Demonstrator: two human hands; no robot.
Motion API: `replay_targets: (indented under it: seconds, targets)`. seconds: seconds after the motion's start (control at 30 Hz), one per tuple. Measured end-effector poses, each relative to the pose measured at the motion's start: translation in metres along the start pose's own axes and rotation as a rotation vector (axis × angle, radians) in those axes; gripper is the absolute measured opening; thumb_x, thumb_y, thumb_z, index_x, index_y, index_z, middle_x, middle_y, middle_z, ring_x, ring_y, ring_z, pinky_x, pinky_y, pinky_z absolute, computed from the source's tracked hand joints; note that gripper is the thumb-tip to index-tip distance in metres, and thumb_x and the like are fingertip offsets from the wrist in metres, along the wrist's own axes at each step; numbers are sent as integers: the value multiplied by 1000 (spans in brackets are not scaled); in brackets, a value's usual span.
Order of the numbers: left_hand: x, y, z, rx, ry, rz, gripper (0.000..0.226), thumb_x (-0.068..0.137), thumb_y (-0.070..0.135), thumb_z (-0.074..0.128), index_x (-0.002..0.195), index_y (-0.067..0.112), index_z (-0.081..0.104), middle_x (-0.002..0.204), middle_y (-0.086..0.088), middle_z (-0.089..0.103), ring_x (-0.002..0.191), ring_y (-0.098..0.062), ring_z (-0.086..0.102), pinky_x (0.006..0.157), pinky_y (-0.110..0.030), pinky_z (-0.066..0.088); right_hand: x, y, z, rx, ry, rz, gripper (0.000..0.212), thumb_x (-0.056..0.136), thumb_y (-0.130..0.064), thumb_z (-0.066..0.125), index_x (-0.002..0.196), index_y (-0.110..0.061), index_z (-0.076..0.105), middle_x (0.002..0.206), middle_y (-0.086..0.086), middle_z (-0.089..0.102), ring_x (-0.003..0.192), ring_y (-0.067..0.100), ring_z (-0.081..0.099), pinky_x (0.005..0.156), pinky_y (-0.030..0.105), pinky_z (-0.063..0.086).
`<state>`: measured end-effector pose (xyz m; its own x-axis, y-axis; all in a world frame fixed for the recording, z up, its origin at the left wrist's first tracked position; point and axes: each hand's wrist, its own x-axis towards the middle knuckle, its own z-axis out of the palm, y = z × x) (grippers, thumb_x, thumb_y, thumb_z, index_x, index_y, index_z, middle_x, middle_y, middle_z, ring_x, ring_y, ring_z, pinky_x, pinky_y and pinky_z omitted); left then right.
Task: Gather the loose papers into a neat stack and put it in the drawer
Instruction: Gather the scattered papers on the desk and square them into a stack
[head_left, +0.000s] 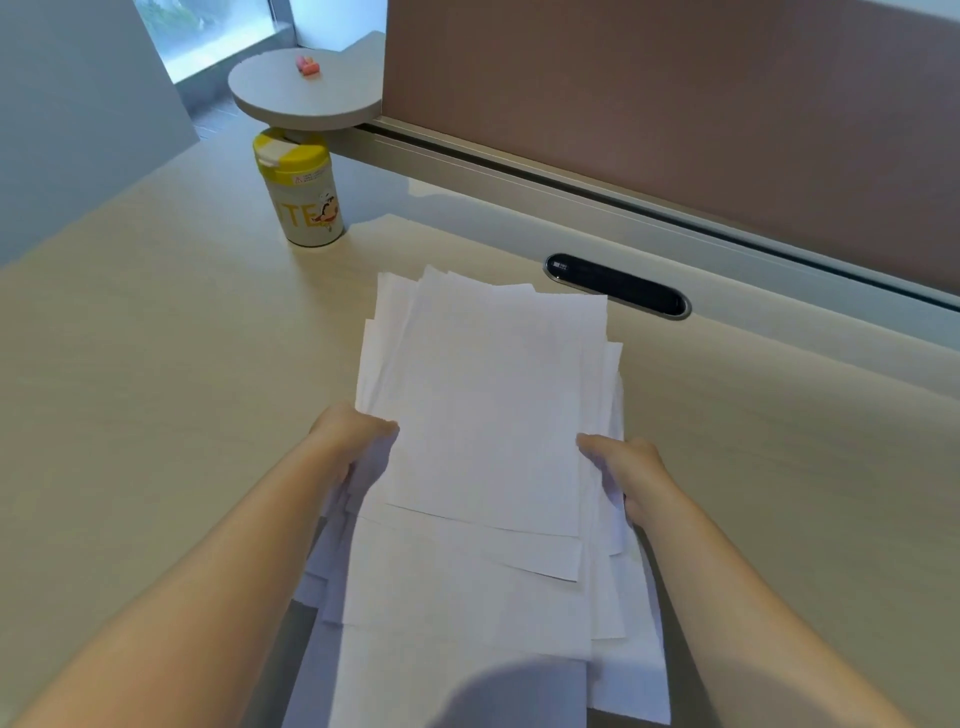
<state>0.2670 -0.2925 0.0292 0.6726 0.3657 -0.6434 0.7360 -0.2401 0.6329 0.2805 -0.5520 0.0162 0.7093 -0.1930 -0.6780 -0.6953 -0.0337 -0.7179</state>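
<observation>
Papers (483, 415) lie fanned and uneven on the worktop (156, 364), light, limp and likely slippery, left hand (348, 441) and right hand (628, 473) each pinching a long side mid-length.

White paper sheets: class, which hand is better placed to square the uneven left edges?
Left: the left hand already grips the loose white paper sheets where the staggered edges fan out.

Left hand (349, 441) and right hand (626, 467), forearms extended forward, grip opposite side edges of the papers (483, 415), thumbs on top.
</observation>
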Motion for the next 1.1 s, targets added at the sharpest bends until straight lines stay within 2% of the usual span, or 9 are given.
replay_targets:
  seconds: [0.1, 0.2, 0.27, 0.37, 0.47, 0.6, 0.7, 0.8, 1.1]
  targets:
    - [-15, -12, 8, -39, -114, -44, 56, 83, 19, 64, 127, -9, 44, 122, -19, 56, 113, -32, 54, 92, -36, 42, -9, 8, -1, -44, -27, 11, 44, 75, -12, 69, 111, 12, 57, 115, 24, 63, 106, 37, 61, 101, 48, 44]
    - [-27, -26, 12, -87, -178, -47, 71, 76, 20, 71, 135, -2, 37, 136, -17, 51, 124, -33, 50, 103, -41, 41, -15, 9, -7, -92, -84, -3, 35, 75, -3, 67, 104, 13, 59, 79, 17, 71, 74, 25, 69, 79, 35, 57]
    - [-30, -32, 15, -130, -130, -17, 61, 77, 10, 68, 131, -3, 42, 126, -18, 57, 114, -35, 55, 99, -43, 44, -20, 8, -12, -128, -104, -25, 28, 76, 1, 64, 102, 12, 60, 70, 15, 72, 67, 25, 70, 68, 27, 57]
    - [-43, -33, 20, -207, -91, 61, 38, 81, -2, 58, 118, -3, 52, 88, -12, 61, 80, -27, 58, 81, -35, 44, -26, 5, -17, -145, -136, -62, 25, 79, 3, 61, 101, 12, 59, 91, 22, 66, 83, 36, 62, 79, 30, 53]
    - [-56, -34, 16, -297, -76, 128, 22, 82, -3, 56, 103, 1, 58, 80, -10, 59, 74, -27, 56, 74, -34, 45, -32, 0, -22, -56, -268, -45, 13, 82, 3, 57, 95, 6, 60, 79, 7, 61, 71, 19, 58, 55, 18, 55]
    - [-76, -24, -4, -468, -78, 186, 12, 76, -3, 63, 80, 7, 57, 75, -9, 59, 68, -22, 55, 66, -32, 45, -32, -6, -27, 95, -361, -1, 28, 84, -5, 55, 111, 1, 54, 91, 11, 62, 84, 21, 59, 53, 23, 57]
    - [-91, -9, -19, -473, -61, 249, 19, 56, 5, 68, 69, 10, 56, 48, 2, 64, 54, -16, 57, 52, -24, 48, -38, -22, -24, 137, -395, -24, 36, 82, -9, 58, 118, -2, 53, 104, 13, 62, 100, 28, 58, 71, 32, 55]
    - [-103, 10, -33, -512, -24, 334, 16, 66, -1, 68, 70, 8, 56, 34, 8, 59, 44, -13, 55, 36, -12, 43, -54, -48, -23, 115, -436, -94, 35, 80, -9, 60, 114, -2, 55, 100, 15, 63, 93, 30, 60, 78, 38, 51]
    - [-146, 94, -70, -605, 16, 680, 22, 81, -9, 54, 75, 11, 61, 51, 8, 71, 44, -1, 65, 50, -18, 55, -123, -142, -12, 198, -230, -589, 38, 83, 0, 57, 121, 3, 51, 106, 7, 56, 85, 24, 55, 83, 29, 39]
